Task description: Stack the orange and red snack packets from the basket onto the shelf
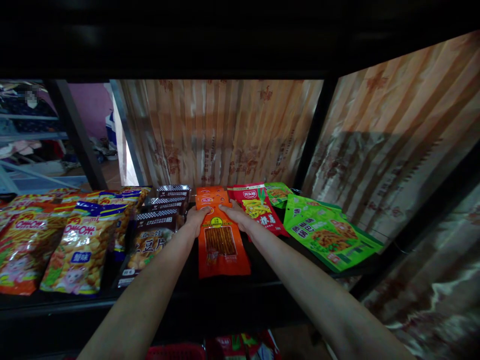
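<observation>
An orange snack packet (222, 245) with a clear window showing brown sticks lies on the dark shelf, in front of similar orange packets (210, 192). My left hand (197, 220) grips its upper left edge, thumb on the front. At its upper right edge, my right hand (237, 216) holds it the same way. The fingers behind the packet are hidden. Dark brown bean-chip packets (152, 235) stand in a row just left of my left hand. A red packet (258, 207) leans beside my right hand.
Green snack packets (330, 230) lie at the shelf's right end. Yellow and orange snack bags (80, 247) fill its left side. Black shelf posts (315, 135) and striped curtains (225, 135) stand behind. Below are more red packets (240, 347) and a red basket (176, 351).
</observation>
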Demonstrator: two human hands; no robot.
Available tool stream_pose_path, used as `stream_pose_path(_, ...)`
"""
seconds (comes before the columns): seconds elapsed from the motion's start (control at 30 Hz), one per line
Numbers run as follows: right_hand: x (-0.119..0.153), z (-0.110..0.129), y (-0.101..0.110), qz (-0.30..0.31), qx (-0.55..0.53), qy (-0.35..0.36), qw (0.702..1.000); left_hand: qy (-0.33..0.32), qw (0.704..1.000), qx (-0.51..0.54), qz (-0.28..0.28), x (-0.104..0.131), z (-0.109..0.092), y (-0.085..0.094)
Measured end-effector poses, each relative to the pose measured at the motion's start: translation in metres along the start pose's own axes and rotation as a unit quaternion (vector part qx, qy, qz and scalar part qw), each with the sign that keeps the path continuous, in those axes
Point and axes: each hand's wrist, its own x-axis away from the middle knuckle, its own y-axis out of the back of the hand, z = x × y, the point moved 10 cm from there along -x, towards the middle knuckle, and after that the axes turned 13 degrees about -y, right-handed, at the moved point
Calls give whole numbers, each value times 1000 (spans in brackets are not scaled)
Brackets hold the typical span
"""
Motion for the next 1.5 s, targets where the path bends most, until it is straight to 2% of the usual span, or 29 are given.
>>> stream_pose_path(0.17,3,-1,-3,20,8,-13,1000,-3,1000,9,12,-2,2,-1)
stream_pose_path(0.33,-7,-8,-3,23,-12,-29,999,1,1000,6,23,-6,3,-1)
stream_pose_path(0.57,-9,-8,-4,25,-1,1,1000,1,999,-14,30,-9,6,-1)
stream_pose_path(0.83,-5,-8,-10,37,13,2,999,5,998,-52,33,-12,7,3)
stream_pose_path(1.5,-11,-9,-20,41,13,46,998,-12,989,-142,24,-19,1,10)
